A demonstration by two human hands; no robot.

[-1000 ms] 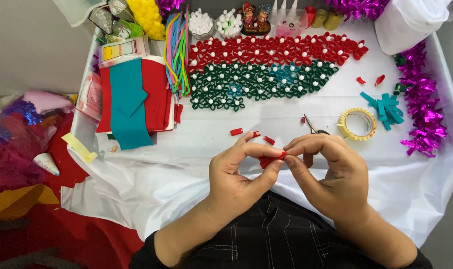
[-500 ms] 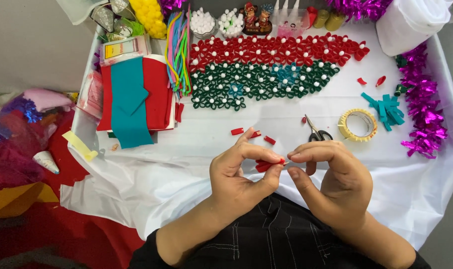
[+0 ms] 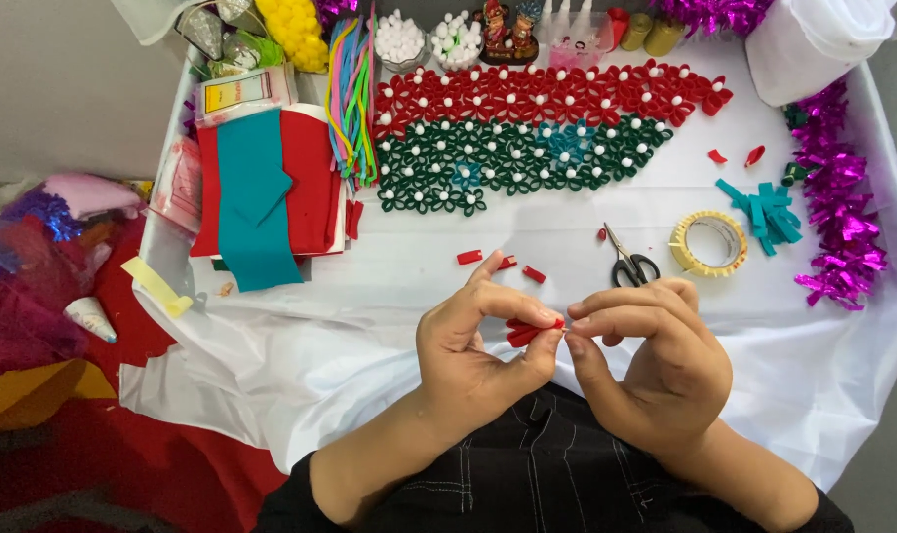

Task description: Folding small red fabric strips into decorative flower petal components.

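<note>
Both hands, left hand (image 3: 473, 341) and right hand (image 3: 656, 360), pinch a red felt piece (image 3: 523, 332) together. Folding step, seemingly; scissors (image 3: 628, 262) lie at 1 o'clock on the counter (image 3: 567, 227).

A single head-worn camera looks steeply down from above the person's lap, facing forward across the white-covered worktop (image 3: 586, 227). The hands sit close, low in the centre of the frame; the worktop's far edge reaches the top. No second view shares the scene.
</note>
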